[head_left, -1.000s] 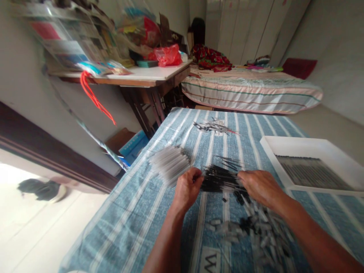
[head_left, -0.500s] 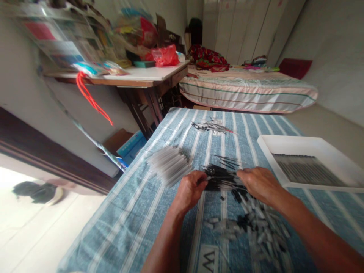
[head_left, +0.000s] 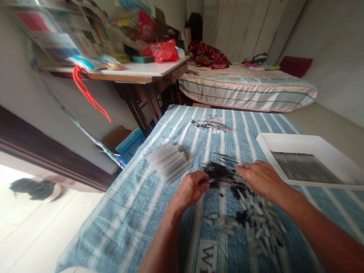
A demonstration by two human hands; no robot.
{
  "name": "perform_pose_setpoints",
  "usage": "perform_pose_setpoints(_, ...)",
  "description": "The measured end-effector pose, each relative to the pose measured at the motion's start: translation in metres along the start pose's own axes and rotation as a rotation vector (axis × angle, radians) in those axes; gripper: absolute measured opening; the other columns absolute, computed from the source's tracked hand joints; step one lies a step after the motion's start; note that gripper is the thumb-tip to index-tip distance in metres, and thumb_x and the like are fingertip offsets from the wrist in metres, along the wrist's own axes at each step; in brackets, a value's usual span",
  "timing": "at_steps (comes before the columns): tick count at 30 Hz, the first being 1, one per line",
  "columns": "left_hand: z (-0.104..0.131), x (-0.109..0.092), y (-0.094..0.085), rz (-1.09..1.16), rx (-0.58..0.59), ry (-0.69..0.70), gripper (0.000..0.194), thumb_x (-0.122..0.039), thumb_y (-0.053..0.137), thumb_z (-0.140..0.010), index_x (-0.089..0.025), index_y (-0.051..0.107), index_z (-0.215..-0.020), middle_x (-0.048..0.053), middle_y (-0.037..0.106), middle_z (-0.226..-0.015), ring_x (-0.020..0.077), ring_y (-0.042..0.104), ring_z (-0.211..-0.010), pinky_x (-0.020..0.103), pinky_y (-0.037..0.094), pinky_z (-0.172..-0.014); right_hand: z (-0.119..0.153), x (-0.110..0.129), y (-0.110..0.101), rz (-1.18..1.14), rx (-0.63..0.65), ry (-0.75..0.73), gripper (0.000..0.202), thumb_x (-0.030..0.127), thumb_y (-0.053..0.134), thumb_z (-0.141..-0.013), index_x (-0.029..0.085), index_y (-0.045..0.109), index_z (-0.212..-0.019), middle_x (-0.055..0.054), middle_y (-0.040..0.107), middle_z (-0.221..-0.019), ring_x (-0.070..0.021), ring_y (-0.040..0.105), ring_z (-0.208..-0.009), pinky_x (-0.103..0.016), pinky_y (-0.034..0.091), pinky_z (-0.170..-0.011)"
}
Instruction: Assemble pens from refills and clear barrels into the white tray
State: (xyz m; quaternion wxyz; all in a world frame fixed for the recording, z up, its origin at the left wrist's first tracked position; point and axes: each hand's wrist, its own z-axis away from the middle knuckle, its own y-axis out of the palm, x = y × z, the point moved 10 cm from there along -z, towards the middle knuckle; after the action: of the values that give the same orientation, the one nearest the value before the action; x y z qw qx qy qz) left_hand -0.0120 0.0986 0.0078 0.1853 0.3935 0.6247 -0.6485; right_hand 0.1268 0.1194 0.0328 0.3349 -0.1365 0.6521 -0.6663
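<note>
My left hand (head_left: 193, 186) is closed in a pinch at the left side of a heap of thin black sticks (head_left: 217, 171) that look like pen refills. On the heap's right side my right hand (head_left: 257, 175) is also closed, fingertips together. Whatever sits in either pinch is too small and blurred to make out. Left of the heap lies a stack of clear tubes (head_left: 169, 161), like pen barrels. Small clear caps (head_left: 264, 223) and a few black pieces (head_left: 241, 218) are scattered nearer to me, below my right hand.
A white tray (head_left: 327, 142) at the right holds a row of dark-filled clear sticks (head_left: 305, 167). Farther back on the striped cloth (head_left: 136, 212) lies a small bunch of thin sticks (head_left: 212, 123). Beyond stand a cluttered desk (head_left: 136, 74) and a bed (head_left: 244, 87).
My right hand has risen slightly, its knuckles higher. The left hand has shifted a little right, still pinched. The whole view has tilted slightly.
</note>
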Motion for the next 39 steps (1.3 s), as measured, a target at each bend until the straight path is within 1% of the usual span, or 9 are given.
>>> perform_pose_setpoints(5,0.0,0.003,0.008,0.104,0.072,-0.047,0.009,-0.013,0.053,-0.073,-0.016,0.061,-0.073,-0.003,0.054,-0.065,0.0116,0.049,-0.062,0.022,0.036,-0.058,0.0,0.004,-0.006,-0.013,-0.025,0.009,0.023,0.002,0.045,-0.081,0.018,0.061,-0.084,-0.007,0.07,-0.078,-0.0208,0.065,-0.07,-0.03,0.039,-0.065)
perform_pose_setpoints(8,0.001,0.004,0.009,0.151,0.064,-0.058,0.008,-0.014,0.053,-0.073,-0.015,0.061,-0.074,-0.003,0.054,-0.065,0.0113,0.048,-0.062,0.022,0.036,-0.058,0.001,0.019,-0.011,-0.032,-0.056,-0.023,0.022,0.002,0.046,-0.081,0.018,0.062,-0.084,-0.007,0.069,-0.075,-0.0199,0.064,-0.068,-0.03,0.038,-0.066)
perform_pose_setpoints(14,0.0,0.005,0.004,0.287,-0.027,-0.075,0.005,-0.016,0.056,-0.074,-0.016,0.061,-0.073,-0.003,0.055,-0.064,0.011,0.048,-0.061,0.021,0.036,-0.058,0.01,0.05,-0.025,-0.228,-0.268,-0.093,0.025,0.01,0.044,-0.088,0.02,0.061,-0.102,-0.004,0.069,-0.082,-0.0194,0.064,-0.073,-0.03,0.039,-0.07)
perform_pose_setpoints(16,0.0,0.007,0.0,0.361,-0.08,-0.085,0.004,-0.017,0.058,-0.075,-0.015,0.061,-0.072,-0.003,0.054,-0.063,0.0104,0.048,-0.06,0.021,0.036,-0.058,0.01,0.051,-0.016,-0.318,-0.241,-0.052,0.021,0.016,0.043,-0.09,0.02,0.063,-0.097,-0.004,0.07,-0.08,-0.0194,0.065,-0.075,-0.029,0.039,-0.068)
perform_pose_setpoints(22,0.001,0.013,-0.002,0.688,-0.165,-0.095,0.01,-0.023,0.065,-0.075,-0.014,0.061,-0.077,-0.001,0.058,-0.068,0.01,0.05,-0.063,0.021,0.039,-0.059,0.0,0.058,0.039,-0.412,0.071,0.055,0.019,0.028,0.051,-0.085,0.019,0.066,-0.079,-0.008,0.072,-0.078,-0.0238,0.068,-0.077,-0.028,0.041,-0.063)
perform_pose_setpoints(26,0.002,0.012,0.001,0.718,-0.148,-0.098,0.01,-0.022,0.066,-0.075,-0.013,0.062,-0.076,0.0,0.057,-0.068,0.0098,0.049,-0.063,0.021,0.039,-0.06,-0.006,0.061,0.049,-0.483,0.081,0.056,0.022,0.022,0.048,-0.085,0.017,0.067,-0.076,-0.01,0.072,-0.081,-0.0247,0.067,-0.082,-0.03,0.043,-0.068)
perform_pose_setpoints(29,0.002,0.01,0.003,0.678,-0.117,-0.105,0.009,-0.022,0.066,-0.075,-0.013,0.063,-0.075,0.0,0.058,-0.069,0.0105,0.05,-0.065,0.022,0.039,-0.062,-0.006,0.054,0.041,-0.706,-0.019,0.054,0.019,0.018,0.049,-0.081,0.017,0.067,-0.074,-0.007,0.071,-0.077,-0.0217,0.066,-0.079,-0.028,0.044,-0.068)
perform_pose_setpoints(34,0.002,0.006,0.012,0.628,-0.029,-0.132,0.01,-0.023,0.065,-0.074,-0.013,0.063,-0.074,0.0,0.058,-0.067,0.0114,0.049,-0.064,0.023,0.038,-0.062,-0.002,0.028,0.04,-1.364,-0.094,0.179,0.012,0.026,0.056,-0.075,0.017,0.063,-0.077,0.001,0.063,-0.058,-0.0127,0.059,-0.05,-0.022,0.044,-0.05)
perform_pose_setpoints(39,0.001,0.0,0.015,0.571,0.007,-0.114,0.01,-0.022,0.064,-0.074,-0.013,0.063,-0.073,0.0,0.058,-0.067,0.0118,0.05,-0.065,0.023,0.038,-0.063,-0.001,0.012,0.032,-1.521,-0.207,0.227,0.011,0.027,0.06,-0.07,0.017,0.062,-0.074,0.002,0.062,-0.057,-0.0125,0.06,-0.051,-0.021,0.045,-0.051)
